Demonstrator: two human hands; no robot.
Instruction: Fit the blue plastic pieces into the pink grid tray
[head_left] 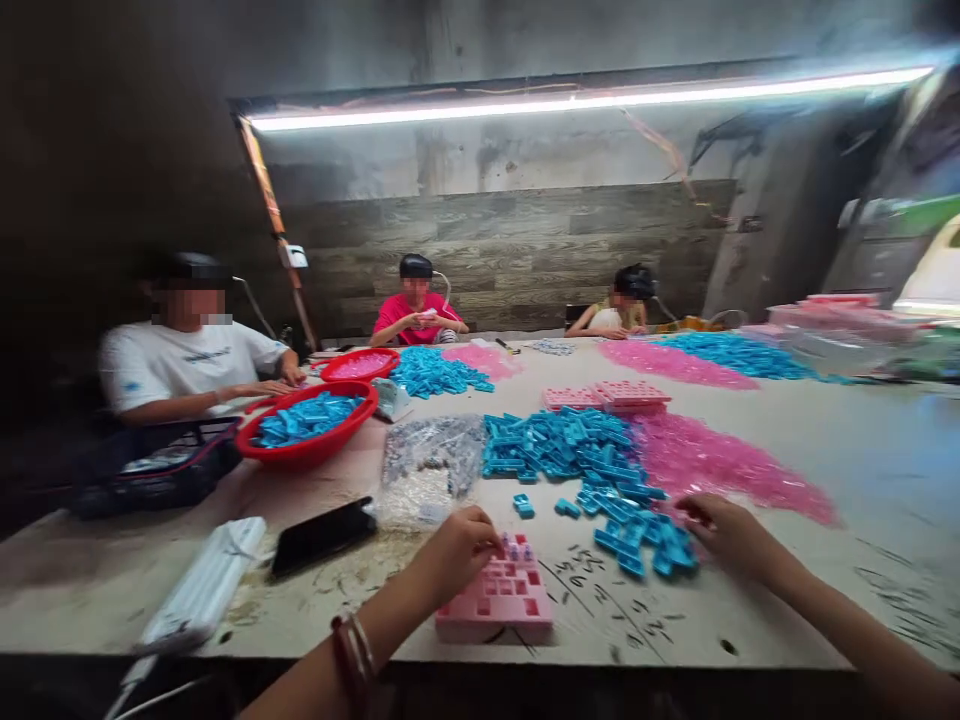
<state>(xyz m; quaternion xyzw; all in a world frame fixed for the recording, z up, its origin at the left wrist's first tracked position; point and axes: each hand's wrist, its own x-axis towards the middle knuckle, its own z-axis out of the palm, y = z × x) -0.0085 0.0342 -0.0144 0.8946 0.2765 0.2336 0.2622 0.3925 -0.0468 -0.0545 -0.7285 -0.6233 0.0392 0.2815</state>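
Note:
A pink tray with square recesses [499, 603] lies near the table's front edge, small pale pieces standing in its top row. Over its upper left corner is my left hand [459, 548], fingers pressed together at that row; whatever they pinch is too small to name. My right hand [724, 530] hovers at the right, beside the near edge of the pink pieces [720, 460] and the blue pieces [570, 445]. Its fingers are curled, and I cannot make out anything between them.
A black phone [322, 537], a white power strip [202, 585] and a clear plastic bag [431, 465] lie left. Red baskets [307, 447] hold blue and pink pieces. Stacked pink trays [607, 397] stand behind the piles. Three people sit around the table's far and left sides.

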